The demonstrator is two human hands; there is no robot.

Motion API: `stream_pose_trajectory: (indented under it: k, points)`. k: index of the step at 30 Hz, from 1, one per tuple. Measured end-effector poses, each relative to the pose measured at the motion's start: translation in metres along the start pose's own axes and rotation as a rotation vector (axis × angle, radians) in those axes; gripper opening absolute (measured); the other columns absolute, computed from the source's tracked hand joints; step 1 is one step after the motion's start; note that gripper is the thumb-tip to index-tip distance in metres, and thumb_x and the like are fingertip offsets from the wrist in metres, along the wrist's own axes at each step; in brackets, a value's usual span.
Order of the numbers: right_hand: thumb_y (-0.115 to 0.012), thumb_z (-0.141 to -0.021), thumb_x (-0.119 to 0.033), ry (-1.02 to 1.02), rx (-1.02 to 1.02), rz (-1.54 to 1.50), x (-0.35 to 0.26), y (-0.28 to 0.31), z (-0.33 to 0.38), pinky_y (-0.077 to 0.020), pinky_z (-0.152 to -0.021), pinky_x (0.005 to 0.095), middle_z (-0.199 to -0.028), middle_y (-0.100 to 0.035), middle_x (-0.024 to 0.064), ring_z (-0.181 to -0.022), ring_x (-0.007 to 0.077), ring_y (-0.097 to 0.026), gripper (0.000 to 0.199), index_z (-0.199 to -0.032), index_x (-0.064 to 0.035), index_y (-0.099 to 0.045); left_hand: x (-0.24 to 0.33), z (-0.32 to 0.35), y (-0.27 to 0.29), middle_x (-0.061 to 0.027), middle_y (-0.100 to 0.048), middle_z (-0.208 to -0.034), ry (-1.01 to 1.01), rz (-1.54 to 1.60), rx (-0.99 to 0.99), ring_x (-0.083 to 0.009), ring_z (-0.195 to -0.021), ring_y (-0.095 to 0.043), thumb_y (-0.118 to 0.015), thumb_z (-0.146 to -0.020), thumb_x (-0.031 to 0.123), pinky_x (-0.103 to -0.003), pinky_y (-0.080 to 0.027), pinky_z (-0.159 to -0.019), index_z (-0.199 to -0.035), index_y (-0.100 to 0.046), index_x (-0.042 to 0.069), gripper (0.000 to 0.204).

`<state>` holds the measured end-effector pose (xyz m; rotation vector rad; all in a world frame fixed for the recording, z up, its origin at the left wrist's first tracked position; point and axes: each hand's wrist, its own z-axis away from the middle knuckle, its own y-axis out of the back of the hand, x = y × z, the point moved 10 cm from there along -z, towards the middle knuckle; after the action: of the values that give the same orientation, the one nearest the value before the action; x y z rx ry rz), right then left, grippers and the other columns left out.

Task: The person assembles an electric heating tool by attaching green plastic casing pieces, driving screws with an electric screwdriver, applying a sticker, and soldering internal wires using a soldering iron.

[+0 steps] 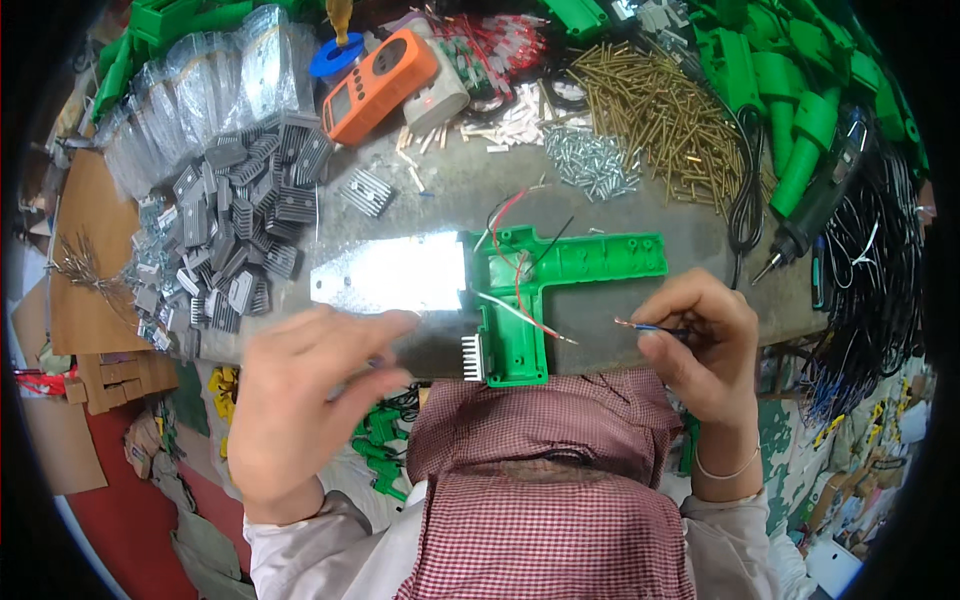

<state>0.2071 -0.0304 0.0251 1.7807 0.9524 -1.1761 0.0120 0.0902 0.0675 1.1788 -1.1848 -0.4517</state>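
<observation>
A green plastic pistol-shaped housing half lies open side up on the bench before me. A shiny flat metal plate extends from its left end, and a small finned heat sink stands at its lower left. Red and white wires come out of the shell, their tips bare. My right hand pinches a cable with a blue wire and stripped copper ends, just right of the housing. My left hand, slightly blurred, hovers below the metal plate with thumb and forefinger apart; its other fingers are partly hidden.
Grey heat sinks and plastic-wrapped parts are heaped at left. At the back are an orange meter, silver screws and long brass-coloured screws. A power screwdriver, green housings and black cables lie right.
</observation>
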Motion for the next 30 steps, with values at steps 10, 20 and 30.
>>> stream_pose_trajectory:
  k: [10,20,30]
  points:
    - [-0.064,-0.09,0.001,-0.354,0.055,-0.373,0.045,-0.027,0.0,-0.0413,-0.057,0.0166,-0.083,-0.057,-0.0002,-0.067,0.0016,-0.051,0.009,-0.095,0.0013,-0.056,0.044,-0.029,-0.051,-0.0036,-0.065,-0.085,-0.441,0.067,0.365,-0.0263,-0.085,-0.062,-0.077,-0.065,0.007,-0.037,-0.047,-0.073,-0.086,-0.068,0.006,0.024]
    - [-0.067,-0.089,0.001,-0.411,-0.028,-0.378,0.05,-0.039,-0.008,-0.0481,-0.063,0.0181,-0.088,-0.062,0.0021,-0.072,0.0041,-0.057,0.017,-0.104,0.0052,-0.06,0.021,-0.043,-0.048,-0.0063,-0.065,-0.079,-0.251,0.326,0.436,-0.0254,-0.077,-0.06,-0.076,-0.071,0.003,-0.036,-0.046,-0.069,-0.085,-0.07,0.005,0.015]
    - [-0.07,-0.087,0.001,-0.315,-0.018,-0.225,0.038,-0.037,-0.013,-0.0443,-0.064,0.0167,-0.086,-0.062,0.0011,-0.073,0.0026,-0.056,0.009,-0.093,0.004,-0.065,0.018,-0.04,-0.046,-0.0059,-0.065,-0.077,-0.229,0.369,0.452,-0.0252,-0.078,-0.061,-0.077,-0.072,0.005,-0.037,-0.047,-0.07,-0.087,-0.069,0.005,0.016]
